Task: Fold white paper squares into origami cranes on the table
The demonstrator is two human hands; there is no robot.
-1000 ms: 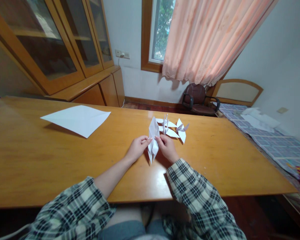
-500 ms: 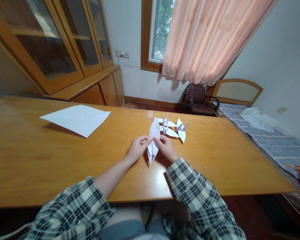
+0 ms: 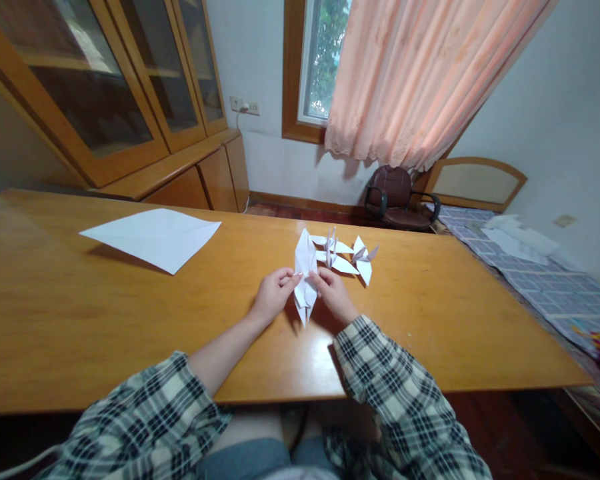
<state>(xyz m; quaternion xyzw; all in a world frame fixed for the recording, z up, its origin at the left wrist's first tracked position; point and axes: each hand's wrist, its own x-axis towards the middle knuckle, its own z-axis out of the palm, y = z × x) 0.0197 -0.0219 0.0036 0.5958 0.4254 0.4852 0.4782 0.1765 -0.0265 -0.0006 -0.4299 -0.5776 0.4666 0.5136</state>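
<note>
Origami piece [image 3: 306, 255] (white) in both hands [image 3: 274, 293] [image 3: 334, 293]

On the table [image 3: 420, 313], a paper sheet [image 3: 155, 240] lies left of the folded paper [image 3: 306, 255] between left hand [image 3: 273, 295] and right hand [image 3: 336, 295], paper cranes [image 3: 363, 265] behind the latter

The wooden table [image 3: 130, 320] bears a white sheet [image 3: 155, 239] — and, well apart, folded paper cranes [image 3: 363, 261].

Pink curtain [image 3: 420, 80]; chair [image 3: 393, 185] (reddish-brown).
</note>
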